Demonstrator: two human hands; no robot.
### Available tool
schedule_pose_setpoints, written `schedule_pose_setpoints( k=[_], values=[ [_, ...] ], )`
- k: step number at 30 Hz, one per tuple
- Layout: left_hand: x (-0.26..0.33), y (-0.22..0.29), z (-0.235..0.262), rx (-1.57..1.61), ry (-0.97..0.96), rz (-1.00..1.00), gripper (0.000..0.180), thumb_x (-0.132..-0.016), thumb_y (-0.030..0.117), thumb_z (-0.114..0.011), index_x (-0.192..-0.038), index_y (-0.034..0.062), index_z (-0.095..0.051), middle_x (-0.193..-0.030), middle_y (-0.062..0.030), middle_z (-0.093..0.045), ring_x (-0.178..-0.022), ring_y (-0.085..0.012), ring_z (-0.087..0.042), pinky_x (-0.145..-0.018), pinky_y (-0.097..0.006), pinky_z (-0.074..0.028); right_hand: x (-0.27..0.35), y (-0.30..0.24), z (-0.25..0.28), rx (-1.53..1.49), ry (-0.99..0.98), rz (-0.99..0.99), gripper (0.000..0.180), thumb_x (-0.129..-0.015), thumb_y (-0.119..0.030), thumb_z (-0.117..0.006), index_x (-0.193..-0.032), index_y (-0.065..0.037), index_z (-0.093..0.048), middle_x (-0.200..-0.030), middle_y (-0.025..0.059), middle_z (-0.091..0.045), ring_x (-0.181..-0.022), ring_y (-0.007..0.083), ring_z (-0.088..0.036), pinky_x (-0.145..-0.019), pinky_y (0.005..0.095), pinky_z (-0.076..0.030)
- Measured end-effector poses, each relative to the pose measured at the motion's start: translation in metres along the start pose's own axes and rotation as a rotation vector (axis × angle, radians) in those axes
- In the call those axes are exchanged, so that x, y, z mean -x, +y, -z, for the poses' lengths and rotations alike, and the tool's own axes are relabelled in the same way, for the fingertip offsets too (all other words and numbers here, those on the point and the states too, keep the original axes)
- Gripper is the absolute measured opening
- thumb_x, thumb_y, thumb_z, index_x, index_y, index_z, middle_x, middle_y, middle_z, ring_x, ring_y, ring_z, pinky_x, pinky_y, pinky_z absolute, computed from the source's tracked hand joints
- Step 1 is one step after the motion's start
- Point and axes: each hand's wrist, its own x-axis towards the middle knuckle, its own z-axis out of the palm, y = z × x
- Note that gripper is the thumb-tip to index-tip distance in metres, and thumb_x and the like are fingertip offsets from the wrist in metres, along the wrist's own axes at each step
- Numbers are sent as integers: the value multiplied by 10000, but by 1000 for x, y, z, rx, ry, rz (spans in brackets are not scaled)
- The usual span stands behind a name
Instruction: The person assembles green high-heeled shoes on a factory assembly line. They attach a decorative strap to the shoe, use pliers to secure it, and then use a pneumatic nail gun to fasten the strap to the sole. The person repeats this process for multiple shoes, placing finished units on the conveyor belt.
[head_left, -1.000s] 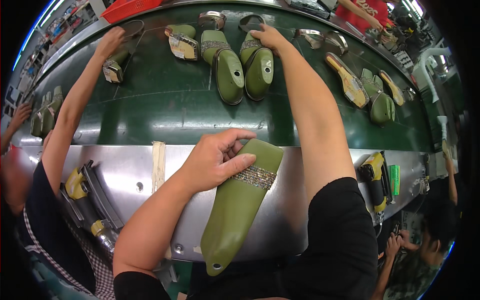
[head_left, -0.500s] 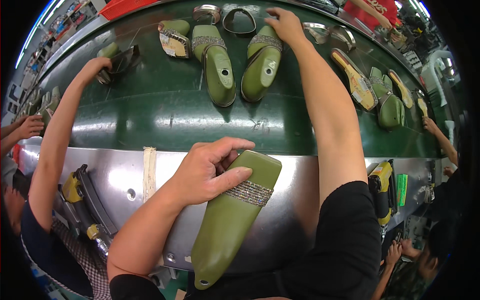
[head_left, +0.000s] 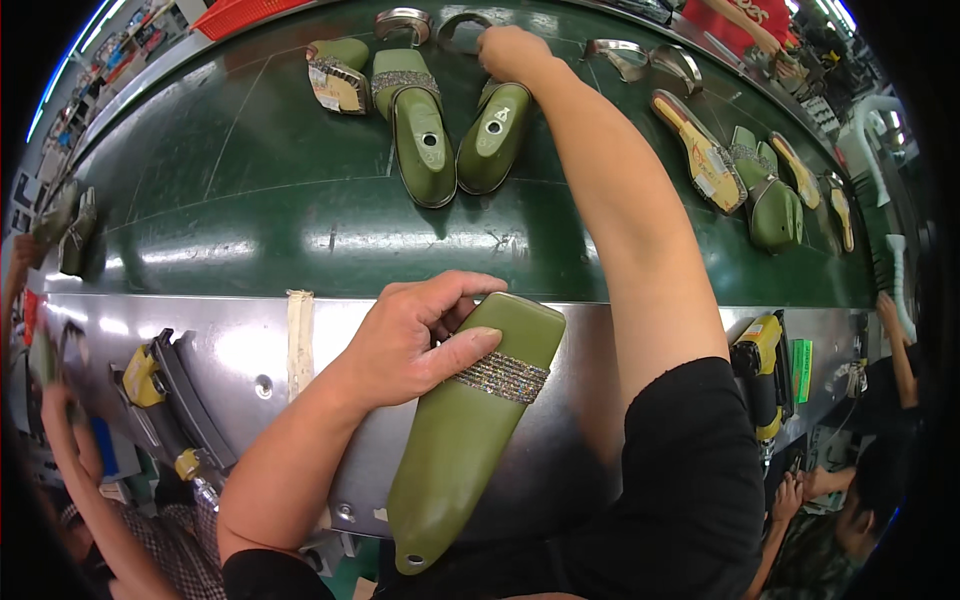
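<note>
My left hand (head_left: 410, 340) is closed on a green shoe last (head_left: 450, 450), its thumb lying at the edge of a glittery strap (head_left: 503, 376) that crosses the last. The last points toward me, with its squared toe end away. My right hand (head_left: 512, 52) reaches to the far side of the green belt, its fingers closed at the right edge of a dark curved band (head_left: 445, 36); the fingertips are partly hidden. Just below that hand a green last (head_left: 495, 140) stands beside another one (head_left: 425, 150), both with glittery straps.
Several lasts and soles (head_left: 705, 150) lie to the right on the green belt (head_left: 280, 220). Curved silvery bands (head_left: 617, 58) rest along its far side. Yellow-and-black nail guns (head_left: 145, 385) (head_left: 762, 370) flank me on the metal ledge (head_left: 240, 330). Other people's arms (head_left: 85, 480) show at both sides.
My right hand has moved left from above the right-hand last to the dark band. Things on the belt shifted slightly left. At left, another person's arm withdrew from the belt with a last.
</note>
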Motion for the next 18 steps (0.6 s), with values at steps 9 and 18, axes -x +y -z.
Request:
schedule_pose_setpoints(
  k=[9, 18],
  values=[
    [-3, 1, 2, -70, -10, -4, 416, -924, 130, -735, -1316, 16, -653, -888, -40, -719, -761, -84, -680, -691, -244, -544, 36, 152, 31, 147, 640, -295, 352, -920, -112, -570, -1263, -112, -644, -1209, 195, -672, -1153, 431, -637, -936, 548, -536],
    [-1, -1, 1, 51, 1, 61, 467, -910, 140, -741, -1341, -1, -631, -923, -30, -701, -799, -80, -663, -715, -248, -537, 53, 166, 10, 160, 116, -555, 391, -988, -247, -536, -1353, -227, -676, -1393, 140, -669, -1355, 408, -543, -1082, 536, -442]
  ],
)
